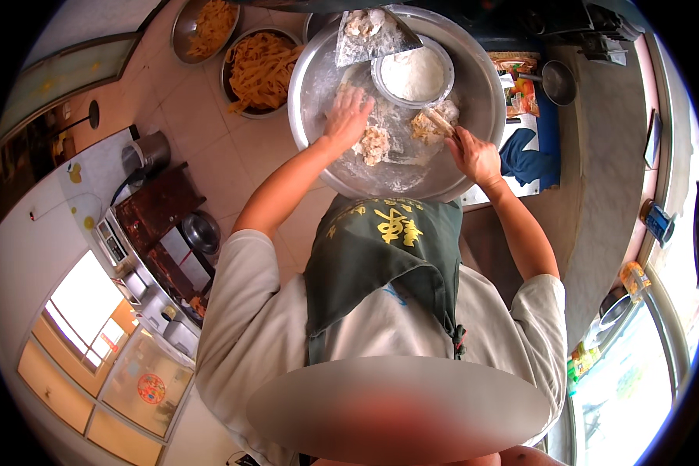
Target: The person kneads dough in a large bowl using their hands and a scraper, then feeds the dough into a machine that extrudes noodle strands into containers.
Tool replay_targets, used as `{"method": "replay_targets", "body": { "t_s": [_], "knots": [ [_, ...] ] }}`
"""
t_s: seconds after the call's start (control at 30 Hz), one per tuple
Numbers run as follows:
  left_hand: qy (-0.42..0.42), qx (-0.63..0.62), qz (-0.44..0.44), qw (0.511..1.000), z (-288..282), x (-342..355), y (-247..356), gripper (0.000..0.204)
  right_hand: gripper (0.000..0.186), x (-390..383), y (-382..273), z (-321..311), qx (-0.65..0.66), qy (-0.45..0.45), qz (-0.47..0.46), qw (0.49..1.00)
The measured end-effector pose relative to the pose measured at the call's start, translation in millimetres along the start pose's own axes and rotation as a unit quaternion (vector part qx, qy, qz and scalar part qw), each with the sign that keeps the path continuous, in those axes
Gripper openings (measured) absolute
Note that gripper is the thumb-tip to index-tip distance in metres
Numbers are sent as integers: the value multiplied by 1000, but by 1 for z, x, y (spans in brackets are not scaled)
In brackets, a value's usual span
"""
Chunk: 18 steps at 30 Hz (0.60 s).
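Observation:
A wide metal basin [307,116] dusted with white flour lies before me. My left hand [349,116] rests in its left half, fingers stretched out flat, near a lumpy flour-coated piece [374,145]. Over on the right, my right hand [476,158] is closed around the end of a pale, stick-like thing [440,120]; its kind is unclear. That thing reaches over another floured lump [426,130]. A round metal bowl of white flour [413,75] sits inside the basin. Beside it, a tilted angular container [388,43] holds more pale floured pieces.
Left of the basin, a metal bowl of orange-brown strips [262,70] stands on the tiled floor, with a second such bowl [206,29] beyond. At right are coloured packets [523,93], a small dark pan [558,83], a blue cloth [523,158] and a grey counter [598,171].

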<state>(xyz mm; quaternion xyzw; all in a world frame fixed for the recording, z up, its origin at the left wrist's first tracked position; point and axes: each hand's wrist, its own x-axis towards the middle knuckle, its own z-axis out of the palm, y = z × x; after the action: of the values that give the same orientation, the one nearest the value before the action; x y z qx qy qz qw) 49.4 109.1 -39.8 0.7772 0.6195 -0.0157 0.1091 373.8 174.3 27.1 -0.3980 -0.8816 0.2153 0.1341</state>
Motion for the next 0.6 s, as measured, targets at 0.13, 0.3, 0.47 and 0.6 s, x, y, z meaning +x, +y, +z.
{"method": "replay_targets", "body": {
  "t_s": [0.13,0.3,0.47,0.6],
  "knots": [
    [-36,36,-30,998,39,-24,-17,44,27,1,-1,-4,39,-10,0,999],
    [-189,4,24,982,23,-34,-12,35,25,62,-45,-41,140,9,46,989],
    [-227,-375,-100,893,24,-33,-15,44,31,169,-72,-44,-29,-36,22,999],
    [-179,-324,-134,919,34,-8,-33,46,42,237,-67,2,-104,-21,-20,994]
  ]
}}
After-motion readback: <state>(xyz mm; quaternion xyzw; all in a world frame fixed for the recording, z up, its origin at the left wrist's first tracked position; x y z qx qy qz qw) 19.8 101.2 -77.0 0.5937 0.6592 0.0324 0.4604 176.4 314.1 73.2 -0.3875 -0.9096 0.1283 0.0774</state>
